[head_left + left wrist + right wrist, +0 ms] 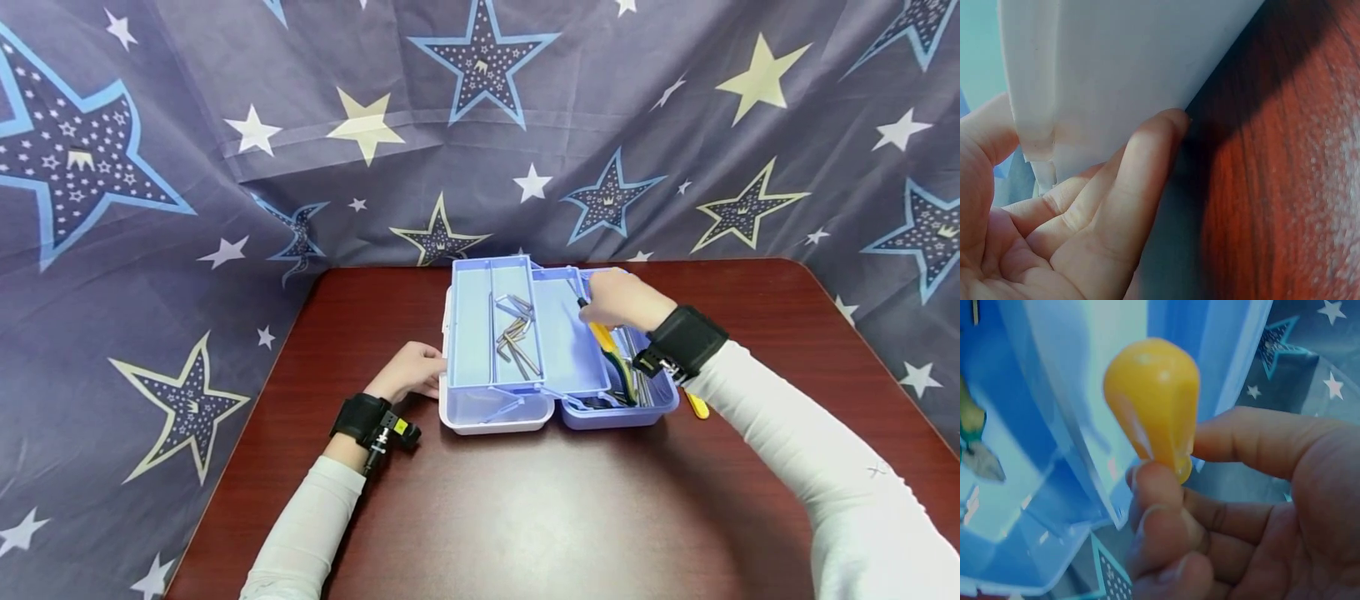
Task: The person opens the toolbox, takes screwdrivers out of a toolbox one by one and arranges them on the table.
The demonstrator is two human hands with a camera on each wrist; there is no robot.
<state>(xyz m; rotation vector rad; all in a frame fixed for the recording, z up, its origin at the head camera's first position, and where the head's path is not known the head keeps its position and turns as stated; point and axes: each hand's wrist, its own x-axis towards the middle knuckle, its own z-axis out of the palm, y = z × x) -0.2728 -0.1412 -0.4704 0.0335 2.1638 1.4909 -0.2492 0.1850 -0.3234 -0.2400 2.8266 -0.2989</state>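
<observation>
An open blue toolbox [618, 417] with fold-out trays stands on the table. My left hand [411, 369] grips the white lid [1122, 69] at its left edge, the thumb over the rim and the fingers against the outer wall. Over the toolbox's right side, my right hand [622, 300] holds a screwdriver [602, 336] with a yellow handle and a black neck. In the right wrist view, thumb and fingertips pinch it below the rounded yellow handle end [1154, 387]. Pliers [621, 373] with yellow and green handles lie in the base beneath it.
Several hex keys [517, 329] lie in the divided left tray [472, 317]. The tray beside it [562, 333] shows a bare blue floor. A yellow-handled tool [696, 406] rests on the brown table [487, 517], right of the toolbox. A star-patterned cloth [300, 150] hangs behind.
</observation>
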